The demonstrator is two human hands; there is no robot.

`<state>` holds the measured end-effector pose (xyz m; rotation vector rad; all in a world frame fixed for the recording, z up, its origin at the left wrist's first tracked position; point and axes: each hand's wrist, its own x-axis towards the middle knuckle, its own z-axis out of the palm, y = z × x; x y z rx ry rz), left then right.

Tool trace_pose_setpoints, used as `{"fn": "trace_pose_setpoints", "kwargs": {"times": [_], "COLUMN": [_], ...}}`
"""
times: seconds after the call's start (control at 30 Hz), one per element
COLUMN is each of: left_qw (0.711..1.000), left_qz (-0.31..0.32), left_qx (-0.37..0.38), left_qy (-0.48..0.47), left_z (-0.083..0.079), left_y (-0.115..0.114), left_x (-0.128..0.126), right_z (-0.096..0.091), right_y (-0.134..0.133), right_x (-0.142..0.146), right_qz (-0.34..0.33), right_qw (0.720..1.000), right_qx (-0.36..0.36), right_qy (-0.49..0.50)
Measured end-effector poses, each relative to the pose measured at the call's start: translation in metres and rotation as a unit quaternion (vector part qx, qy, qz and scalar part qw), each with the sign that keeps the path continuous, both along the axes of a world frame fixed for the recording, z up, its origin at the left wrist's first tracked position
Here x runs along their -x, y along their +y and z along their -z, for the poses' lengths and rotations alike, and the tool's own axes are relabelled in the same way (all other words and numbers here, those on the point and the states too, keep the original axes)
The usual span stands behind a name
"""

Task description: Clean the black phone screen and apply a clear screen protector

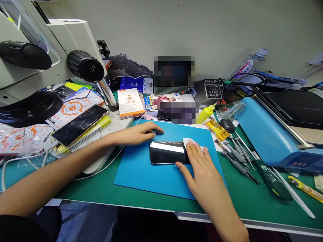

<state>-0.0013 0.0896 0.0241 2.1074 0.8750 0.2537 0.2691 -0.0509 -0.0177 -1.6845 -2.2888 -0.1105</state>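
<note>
A black phone (166, 153) lies screen up on a blue mat (141, 171). My right hand (199, 164) rests flat over the phone's right end, fingers stretched out and pressing a small white wipe (188, 141) onto the glass. My left hand (143, 131) lies on the mat just behind the phone's far left corner, fingers extended and loosely together, holding nothing.
A microscope (37, 64) stands at the left above a second phone (79, 124) on packaging. Several screwdrivers (239, 158) lie right of the mat on the green table cover (252, 198), beside a blue machine (267, 134). A yellow bottle (205, 112) and boxes sit behind.
</note>
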Motion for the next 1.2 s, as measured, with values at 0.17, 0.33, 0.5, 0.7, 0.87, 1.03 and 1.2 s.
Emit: {"fn": "trace_pose_setpoints", "kwargs": {"times": [0.17,0.33,0.5,0.7,0.87,1.03,1.2], "left_qw": [1.000,1.000,1.000,1.000,1.000,1.000,1.000], "left_qz": [0.000,0.006,0.005,0.005,0.005,0.003,0.008], "left_qx": [0.002,-0.001,0.000,-0.003,-0.002,0.005,0.004], "left_qy": [-0.002,-0.008,-0.010,-0.011,-0.016,-0.018,-0.014], "left_z": [0.000,0.001,0.001,0.002,0.004,0.004,0.002], "left_y": [0.000,0.001,0.001,0.001,0.001,0.002,0.002], "left_x": [0.000,0.000,0.000,0.000,0.001,0.001,0.001], "right_z": [-0.001,0.003,0.001,-0.002,0.002,0.003,0.001], "right_y": [-0.005,-0.037,-0.014,0.004,-0.033,-0.035,-0.002], "right_x": [0.003,0.008,0.026,0.040,0.036,0.040,0.054], "right_qz": [-0.003,-0.028,-0.043,-0.048,-0.074,-0.073,-0.066], "right_qw": [1.000,0.999,0.999,0.999,0.996,0.996,0.997], "right_qx": [-0.011,-0.015,-0.012,-0.022,-0.039,-0.044,-0.032], "right_qy": [-0.008,-0.012,0.001,-0.007,-0.014,-0.023,-0.004]}}
